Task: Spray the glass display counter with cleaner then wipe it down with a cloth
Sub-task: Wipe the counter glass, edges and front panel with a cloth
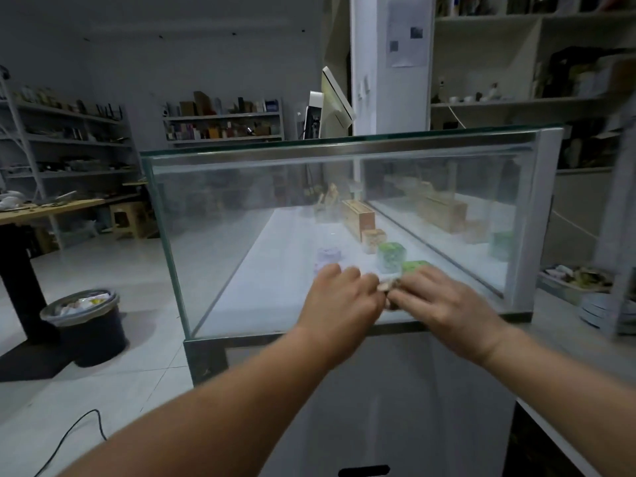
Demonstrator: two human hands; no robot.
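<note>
The glass display counter (pixel 241 201) stands in front of me on a white cabinet, its front pane hazy. Both my hands meet low on that pane. My left hand (pixel 340 297) and my right hand (pixel 444 304) together hold a small crumpled cloth (pixel 389 287), of which only a pale bit shows between the fingers. The cloth lies against the glass near the lower edge. No spray bottle is in view.
Inside the counter sit wooden boxes (pixel 358 218), a purple jar (pixel 327 256) and green jars (pixel 390 256). A black bin (pixel 86 321) stands on the floor at left, a cable (pixel 79 428) beside it. A wooden table (pixel 44 208) at far left, plates (pixel 599 308) on the counter at right.
</note>
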